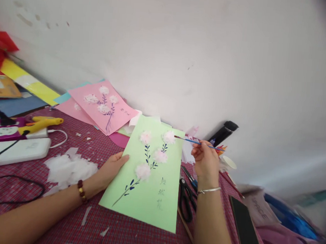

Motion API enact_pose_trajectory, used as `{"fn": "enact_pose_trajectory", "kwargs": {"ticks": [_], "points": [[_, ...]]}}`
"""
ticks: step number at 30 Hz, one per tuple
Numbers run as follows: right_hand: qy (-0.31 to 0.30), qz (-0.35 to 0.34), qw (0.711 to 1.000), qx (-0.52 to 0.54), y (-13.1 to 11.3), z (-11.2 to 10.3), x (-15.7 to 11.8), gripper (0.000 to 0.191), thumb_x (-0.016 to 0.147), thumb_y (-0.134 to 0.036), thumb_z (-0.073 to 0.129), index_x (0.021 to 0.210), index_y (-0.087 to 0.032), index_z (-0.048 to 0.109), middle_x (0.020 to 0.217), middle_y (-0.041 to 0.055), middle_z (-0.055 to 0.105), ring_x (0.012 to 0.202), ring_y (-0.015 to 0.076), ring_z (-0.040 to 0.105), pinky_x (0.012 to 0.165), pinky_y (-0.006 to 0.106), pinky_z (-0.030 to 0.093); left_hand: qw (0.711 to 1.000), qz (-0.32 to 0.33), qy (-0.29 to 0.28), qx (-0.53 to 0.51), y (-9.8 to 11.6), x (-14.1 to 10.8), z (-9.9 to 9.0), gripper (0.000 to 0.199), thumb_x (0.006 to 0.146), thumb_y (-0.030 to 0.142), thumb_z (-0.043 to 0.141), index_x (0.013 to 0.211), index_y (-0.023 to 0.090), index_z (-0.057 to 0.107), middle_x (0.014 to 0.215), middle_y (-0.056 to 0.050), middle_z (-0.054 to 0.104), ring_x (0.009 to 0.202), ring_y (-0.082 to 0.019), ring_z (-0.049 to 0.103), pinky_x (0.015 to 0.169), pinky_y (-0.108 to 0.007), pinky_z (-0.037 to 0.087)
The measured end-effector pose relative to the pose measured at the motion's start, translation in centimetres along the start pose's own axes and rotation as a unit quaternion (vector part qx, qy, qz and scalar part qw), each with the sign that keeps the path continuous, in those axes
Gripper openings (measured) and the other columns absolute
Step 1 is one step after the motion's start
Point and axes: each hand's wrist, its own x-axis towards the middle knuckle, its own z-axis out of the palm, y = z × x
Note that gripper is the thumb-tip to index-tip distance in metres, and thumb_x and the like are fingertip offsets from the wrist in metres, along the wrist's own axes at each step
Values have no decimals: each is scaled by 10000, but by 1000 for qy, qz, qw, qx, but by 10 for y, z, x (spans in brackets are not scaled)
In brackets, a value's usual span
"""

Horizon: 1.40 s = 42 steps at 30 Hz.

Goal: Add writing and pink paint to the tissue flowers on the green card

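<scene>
Handwriting in dark strokes, three Chinese characters set one above another, runs down the lower right of a light green card (144, 210); the last looks like 花, the upper two are too blurred to read surely. The card is held tilted above the checked cloth of the desk (125, 237), with four fluffy pale pink blossoms on a painted stem with dark leaves. The left hand (115, 167) grips its left edge, thumb on the front. The right hand (207, 159) pinches a blue-handled paintbrush (192, 141), its tip at the upper right blossom. Behind, a pink card (118, 120) with similar flowers carries small writing, illegible from here. At far left, an orange package (9, 92) bears a white label with dark marks too small to make out; the white power strip (16, 152) has faint grey printing, also unreadable. At right, beyond a dark phone (246, 230), a greyish bag (258, 206) shows capitals ending in "PACE", the first letter unclear. Black-handled scissors (185, 204) lie between card and right forearm.
</scene>
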Motion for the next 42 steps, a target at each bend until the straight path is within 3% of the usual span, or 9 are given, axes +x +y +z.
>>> {"fn": "enact_pose_trajectory", "kwargs": {"ticks": [5, 9, 15, 22, 29, 35, 38, 42], "points": [[51, -51, 997, -30, 5, 6, -3, 329, 673, -421, 765, 772, -172, 574, 607, -6, 661, 423, 71, 497, 428, 177, 381, 999, 35, 9, 41, -4, -1, -2, 246, 845, 339, 605, 1022, 168, 605, 706, -38, 715, 496, -155, 630, 461, -244, 520], [74, -49, 996, -30, 9, 7, -3, 359, 667, -452, 759, 754, -179, 541, 594, -12, 656, 403, 68, 477, 422, 182, 374, 994, 65, 17, 86, 0, -9, 0, 233, 858, 344, 590, 1020, 179, 614, 724, -34, 714, 502, -140, 620, 453, -221, 509], [72, -25, 996, -43, 23, 7, 0, 324, 693, -435, 724, 753, -181, 532, 610, -14, 654, 406, 66, 463, 414, 183, 348, 991, 68, 19, 114, 5, -14, 5, 222, 871, 347, 567, 999, 172, 614, 665, -22, 692, 474, -129, 588, 428, -203, 485], [105, -65, 989, -76, 24, 6, 1, 303, 737, -437, 686, 700, -182, 526, 580, -17, 636, 396, 66, 448, 402, 187, 331, 990, 64, 10, 125, -2, -10, 0, 267, 872, 378, 578, 1048, 181, 616, 729, -41, 720, 517, -153, 626, 463, -235, 520], [134, -47, 989, -32, 15, 1, 5, 317, 732, -430, 708, 720, -199, 491, 584, -35, 637, 384, 62, 462, 398, 177, 360, 991, 64, 6, 119, -6, -7, -4, 267, 876, 368, 579, 1073, 191, 610, 777, -47, 738, 508, -149, 625, 459, -235, 519], [122, 0, 992, -23, 18, 3, 7, 313, 717, -401, 726, 694, -198, 488, 557, -43, 624, 377, 58, 445, 375, 169, 348, 991, 62, 10, 119, -1, -10, 1, 251, 861, 363, 592, 1038, 186, 609, 716, -32, 724, 512, -157, 635, 461, -235, 525], [138, -48, 989, -19, -5, -17, 15, 288, 754, -403, 694, 719, -208, 484, 555, -65, 609, 387, 66, 462, 390, 178, 373, 992, 50, 35, 113, 3, -11, 2, 217, 843, 320, 597, 1012, 184, 603, 673, -21, 712, 475, -157, 623, 442, -240, 524], [177, -116, 970, -122, -42, -80, 21, 191, 842, -356, 602, 751, -205, 529, 542, -58, 603, 390, 82, 467, 400, 194, 366, 987, 22, 82, 134, 3, -9, -3, 222, 817, 314, 622, 1003, 195, 599, 598, 2, 684, 425, -177, 608, 377, -247, 501]]}}
